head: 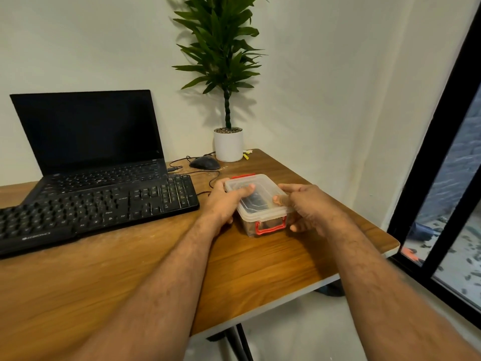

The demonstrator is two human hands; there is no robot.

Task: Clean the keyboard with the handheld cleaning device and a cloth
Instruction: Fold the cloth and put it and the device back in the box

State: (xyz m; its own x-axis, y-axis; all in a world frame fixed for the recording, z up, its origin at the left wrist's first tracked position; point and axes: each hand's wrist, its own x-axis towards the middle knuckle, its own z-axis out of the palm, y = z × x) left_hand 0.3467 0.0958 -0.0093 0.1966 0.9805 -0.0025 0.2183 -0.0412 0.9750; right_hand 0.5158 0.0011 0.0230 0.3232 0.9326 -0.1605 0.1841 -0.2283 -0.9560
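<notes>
wooden table [260,261] carried the keyboard [99,207] at 9 o'clock. both hands, left [223,201] and right [309,207], gripped the lidded box [256,196], probably steadying it for unlatching; a dark item, possibly the cleaning device, lay inside.

Wooden table [145,277] bears keyboard [96,207], laptop [88,142], mouse [204,163], plant pot [228,145], plastic box [260,204].

An open laptop [88,136], a black mouse [204,163] and a potted plant [228,144] on the wooden table [104,282]

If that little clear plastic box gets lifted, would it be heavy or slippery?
Probably light: the plastic box is small and thin-walled, with something dark inside. Its smooth lid may be slippery, though both hands grip its sides. Flat-bottomed, so unlikely to roll.
</notes>
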